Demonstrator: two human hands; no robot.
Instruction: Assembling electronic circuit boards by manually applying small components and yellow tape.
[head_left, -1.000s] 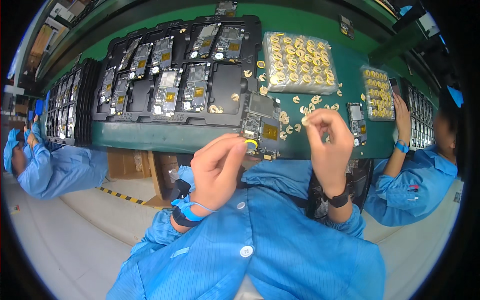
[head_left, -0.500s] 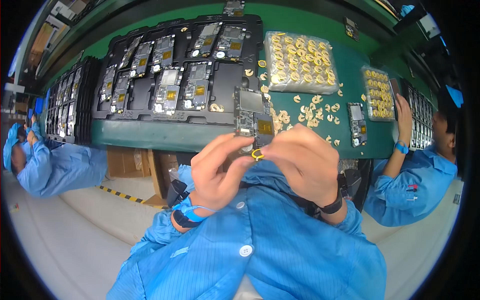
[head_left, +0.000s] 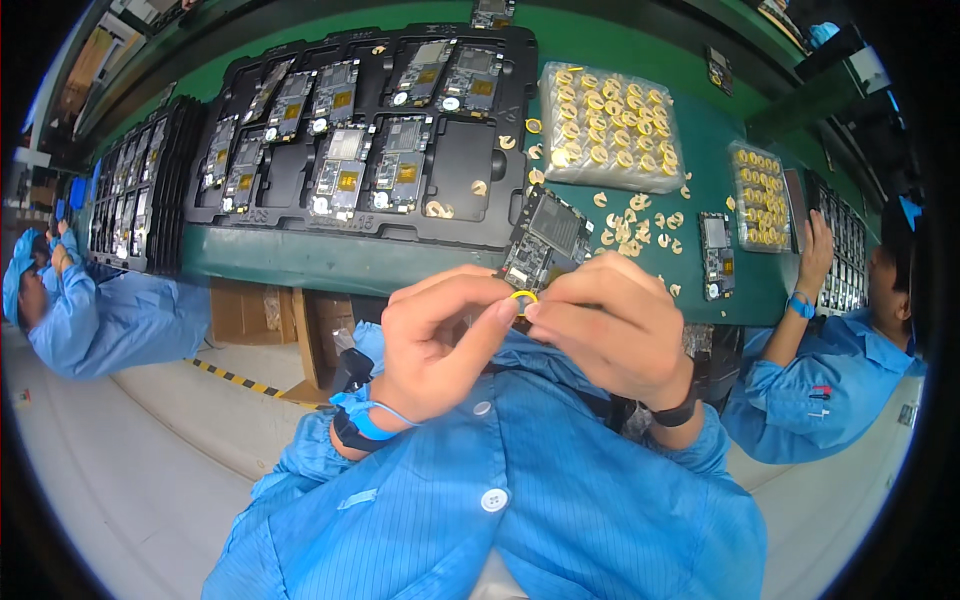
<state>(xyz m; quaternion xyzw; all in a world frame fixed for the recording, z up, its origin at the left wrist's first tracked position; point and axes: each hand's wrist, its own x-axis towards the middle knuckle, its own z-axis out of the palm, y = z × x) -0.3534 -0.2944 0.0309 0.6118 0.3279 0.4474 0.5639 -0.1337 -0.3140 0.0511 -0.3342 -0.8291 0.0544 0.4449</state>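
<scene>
Bench is a green-topped worktable (head_left: 330, 262) with a black moulded plastic tray (head_left: 458, 160) of dark circuit boards left of centre, and stacked black trays (head_left: 172, 205) farther left. Right of it: a clear plastic block tray (head_left: 615, 182) full of yellow-rimmed discs, cream C-shaped pieces (head_left: 627, 235) scattered below, a lone dark board (head_left: 716, 257) and a smaller clear tray (head_left: 765, 246). Room: pale floor (head_left: 150, 430) with yellow-black striped tape (head_left: 236, 376), cardboard boxes (head_left: 250, 318) under the bench, one blue-smocked co-worker at each side. Yellow-rimmed round disc (head_left: 524, 296) is in front of the wearer's chest, at the near end of a tilted dark circuit board (head_left: 556, 230). Left hand (head_left: 435, 340): thumb and index narrow, pinching the disc. Right hand (head_left: 622, 325): fingertips also closed in on its near edge. Fingers hide the board's lower end; can't tell which hand supports it. Disc face mostly covered. Fisheye rim cuts off both co-workers; far-left boards too small to read.
</scene>
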